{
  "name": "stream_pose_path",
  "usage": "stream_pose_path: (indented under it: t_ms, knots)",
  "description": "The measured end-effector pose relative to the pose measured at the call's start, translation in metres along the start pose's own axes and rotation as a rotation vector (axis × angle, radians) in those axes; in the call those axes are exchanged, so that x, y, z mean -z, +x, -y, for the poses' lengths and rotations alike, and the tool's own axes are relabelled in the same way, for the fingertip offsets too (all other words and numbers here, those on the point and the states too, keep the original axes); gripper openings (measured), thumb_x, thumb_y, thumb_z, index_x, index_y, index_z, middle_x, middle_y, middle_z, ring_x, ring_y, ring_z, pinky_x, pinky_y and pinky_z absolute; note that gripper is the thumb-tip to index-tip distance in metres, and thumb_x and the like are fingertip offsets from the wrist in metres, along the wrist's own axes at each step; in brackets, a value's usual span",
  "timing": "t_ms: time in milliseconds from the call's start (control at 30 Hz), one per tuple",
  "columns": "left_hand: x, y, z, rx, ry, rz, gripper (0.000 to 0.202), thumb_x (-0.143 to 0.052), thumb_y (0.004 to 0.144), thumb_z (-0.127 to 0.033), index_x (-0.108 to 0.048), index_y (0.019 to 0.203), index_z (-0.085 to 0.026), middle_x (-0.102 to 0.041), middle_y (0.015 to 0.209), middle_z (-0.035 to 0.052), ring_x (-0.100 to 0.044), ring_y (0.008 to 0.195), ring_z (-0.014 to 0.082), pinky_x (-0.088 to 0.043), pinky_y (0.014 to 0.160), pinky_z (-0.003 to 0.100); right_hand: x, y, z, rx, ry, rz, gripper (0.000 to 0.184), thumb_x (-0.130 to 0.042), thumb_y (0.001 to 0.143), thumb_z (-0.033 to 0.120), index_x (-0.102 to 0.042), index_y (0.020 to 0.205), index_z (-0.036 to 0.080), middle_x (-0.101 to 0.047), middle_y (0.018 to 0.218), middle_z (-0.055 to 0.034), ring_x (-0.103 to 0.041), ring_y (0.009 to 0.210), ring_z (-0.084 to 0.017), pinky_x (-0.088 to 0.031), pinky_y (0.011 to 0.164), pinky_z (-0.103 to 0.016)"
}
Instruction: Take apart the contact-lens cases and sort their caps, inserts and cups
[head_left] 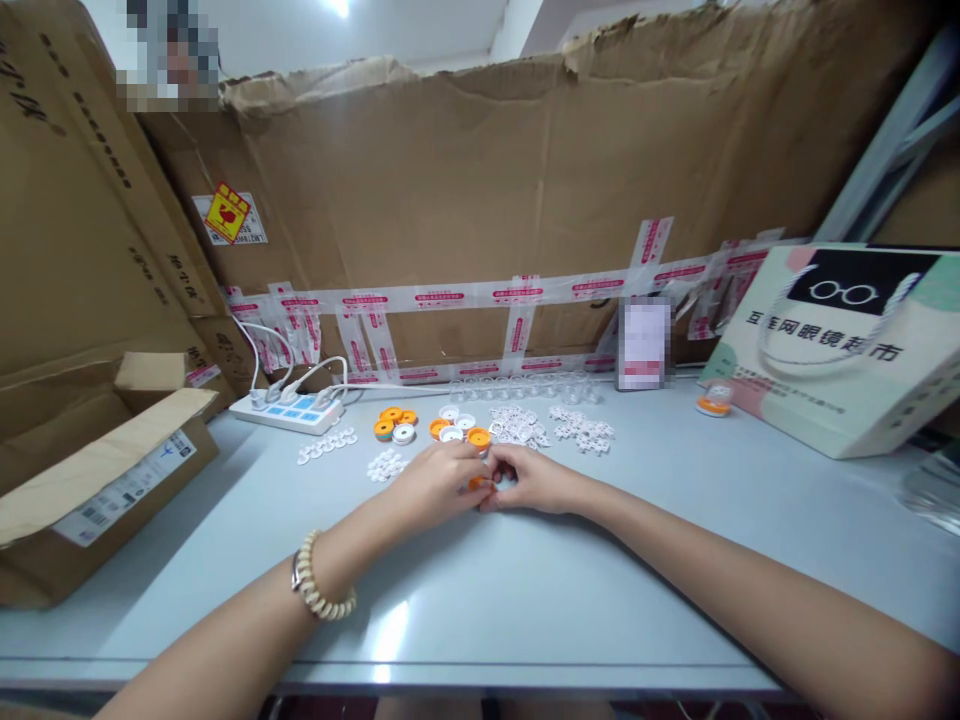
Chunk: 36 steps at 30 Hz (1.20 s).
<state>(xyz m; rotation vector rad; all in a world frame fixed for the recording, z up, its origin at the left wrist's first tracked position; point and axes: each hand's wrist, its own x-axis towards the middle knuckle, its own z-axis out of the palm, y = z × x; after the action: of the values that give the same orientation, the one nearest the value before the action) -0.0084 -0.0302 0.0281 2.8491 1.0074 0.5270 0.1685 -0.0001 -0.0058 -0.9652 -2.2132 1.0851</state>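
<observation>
My left hand (439,482) and my right hand (534,478) meet low over the grey table (525,590). Fingers of the left hand close around a small orange round part (477,483), which they mostly cover. The right hand's thumb and fingers are curled against the same part from the other side. Just beyond the hands sit orange and white round caps (478,437), and a second cluster of orange and white caps (394,424) lies to their left. Small white discs (386,465) are heaped near my left hand. Piles of small white pieces (517,426) spread behind my right hand.
Clear plastic cups (525,387) line the back. A power strip (286,410) with plugs and white ring pieces (327,445) stand left, past an open carton (112,480). A phone (643,345) leans on the cardboard wall (450,200). An orange-white capped item (714,401) sits by a paper bag (832,350).
</observation>
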Motion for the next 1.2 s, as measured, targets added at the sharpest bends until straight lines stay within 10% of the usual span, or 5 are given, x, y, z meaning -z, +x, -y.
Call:
stream_pose_path:
  t_ms: [433, 933, 1200]
  knots:
    - [-0.006, 0.006, -0.008, 0.228, 0.064, 0.051, 0.009, -0.059, 0.075, -0.014, -0.067, 0.075, -0.017, -0.064, 0.078, 0.0042, -0.057, 0.076, 0.0181, -0.041, 0.065, 0.025, -0.007, -0.002, 0.006, -0.014, -0.103, -0.081, 0.027, -0.069, 0.058, 0.031, -0.046, 0.064, 0.018, -0.051, 0.068, 0.0032, -0.043, 0.062, -0.011, -0.032, 0.055, -0.022]
    - [-0.019, 0.008, 0.002, 0.162, 0.067, -0.062, 0.012, -0.055, 0.07, -0.011, -0.066, 0.067, -0.016, -0.063, 0.064, 0.0027, -0.055, 0.062, 0.0141, -0.04, 0.059, 0.023, -0.008, -0.002, 0.009, -0.019, -0.118, -0.108, 0.026, -0.068, 0.057, 0.029, -0.044, 0.062, 0.019, -0.05, 0.066, 0.0031, -0.042, 0.06, -0.011, -0.031, 0.054, -0.022]
    - [0.037, -0.011, 0.021, 0.173, 0.014, -0.157, 0.015, -0.053, 0.076, -0.017, -0.063, 0.066, -0.015, -0.062, 0.066, 0.002, -0.054, 0.065, 0.0131, -0.04, 0.064, 0.023, -0.005, -0.005, 0.012, -0.082, -0.127, -0.079, 0.028, -0.068, 0.058, 0.036, -0.049, 0.068, 0.018, -0.054, 0.073, 0.0006, -0.045, 0.065, -0.013, -0.034, 0.058, -0.024]
